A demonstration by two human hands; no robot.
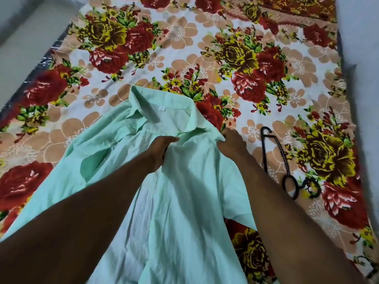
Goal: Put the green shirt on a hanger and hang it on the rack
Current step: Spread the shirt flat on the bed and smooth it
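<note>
Both hands, left (159, 150) and right (232, 141), pinch the green shirt (180, 197) below its collar.

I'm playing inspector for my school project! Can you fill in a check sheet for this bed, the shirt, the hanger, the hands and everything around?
Surface: bed sheet with a flower pattern, spread flat.
Job's things: green shirt lies open on the sheet, collar away from the person; black hanger lies beside it, not yet in the shirt; no rack seen.
Clutter: nothing seen.
Hands: left hand and right hand both pinch the shirt near the collar.
Cables: nothing seen.
Surroundings: pale floor at the left; pale wall at the right.
</note>
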